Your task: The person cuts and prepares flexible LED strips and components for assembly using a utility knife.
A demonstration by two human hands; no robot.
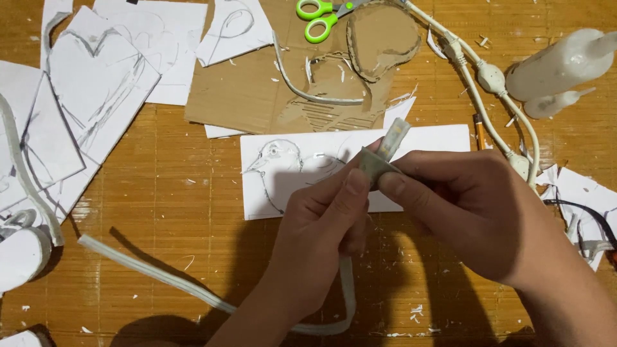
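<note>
White flat strip (193, 283), a long flexible band, runs from the lower left of the frame across the wooden table (154, 173), loops under the wrists at the bottom centre and rises between the two hands, where its end (392, 142) sticks up just above the fingertips at centre frame. The left hand (324, 225) comes up from the bottom centre and pinches the strip near its end between thumb and forefinger. The right hand (469, 205) enters from the lower right and pinches the same end from the other side, so the thumbs nearly touch.

Behind the hands lies a white sheet with a pencilled bird outline (283, 170), partly hidden by the fingers. Above it, at the top centre, is a piece of brown cardboard (244, 96) with a curved cut-out shape (379, 38) on it and a pair of green-handled scissors (318, 18) at the frame's upper edge. White paper sheets with pencilled heart outlines (96, 71) fill the upper left. A white cable with inline plugs (491, 77) curves down the upper right, beside a white squeeze bottle (565, 61) lying on its side. Small paper scraps dot the table.
</note>
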